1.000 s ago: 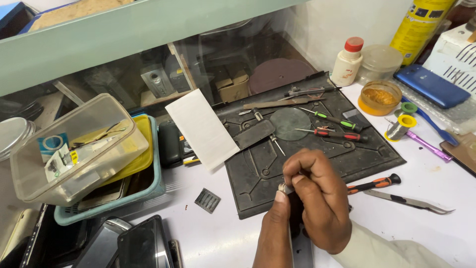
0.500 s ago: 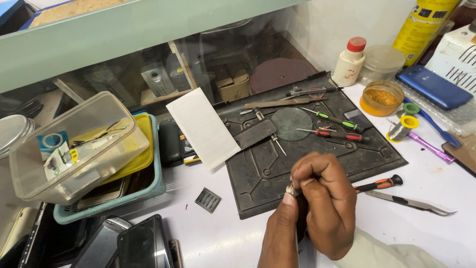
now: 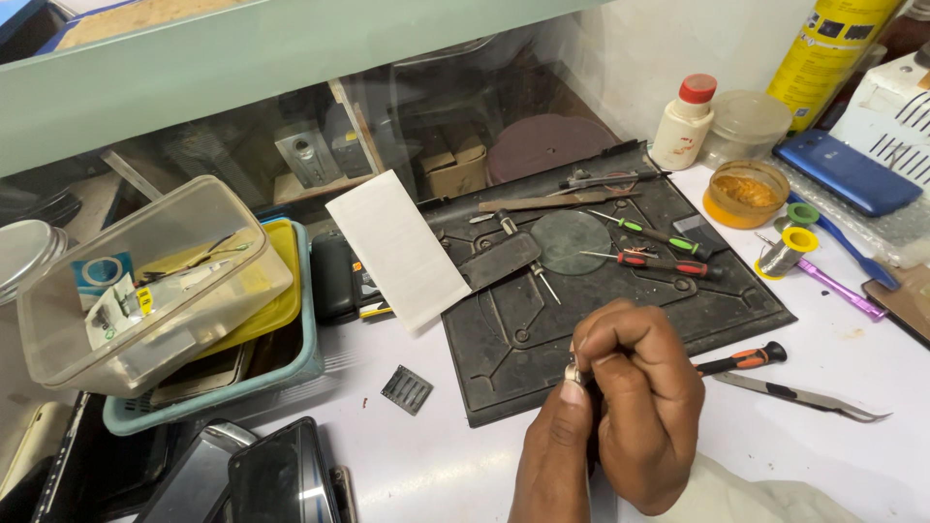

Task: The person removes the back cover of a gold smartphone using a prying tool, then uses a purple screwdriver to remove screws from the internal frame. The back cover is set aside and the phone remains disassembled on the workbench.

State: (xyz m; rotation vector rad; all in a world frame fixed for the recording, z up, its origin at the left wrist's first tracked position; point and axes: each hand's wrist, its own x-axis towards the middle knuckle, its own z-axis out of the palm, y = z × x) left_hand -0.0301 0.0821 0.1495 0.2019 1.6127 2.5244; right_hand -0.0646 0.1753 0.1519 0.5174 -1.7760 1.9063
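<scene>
Dark work mat (image 3: 542, 329): green-handled screwdriver (image 3: 668, 235), red-handled screwdriver (image 3: 668, 263). White bottle, red cap (image 3: 684, 121). Blue phone (image 3: 845, 172). Tweezers (image 3: 804, 397). Clear plastic tub (image 3: 145, 281).

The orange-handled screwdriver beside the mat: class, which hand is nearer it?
Right. The right hand lies just left of the orange-handled screwdriver; the left hand sits beyond it, farther left.

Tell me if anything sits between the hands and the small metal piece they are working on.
Nothing visible does. The left hand and right hand pinch the small metal piece directly, over the near edge of the dark work mat.
</scene>
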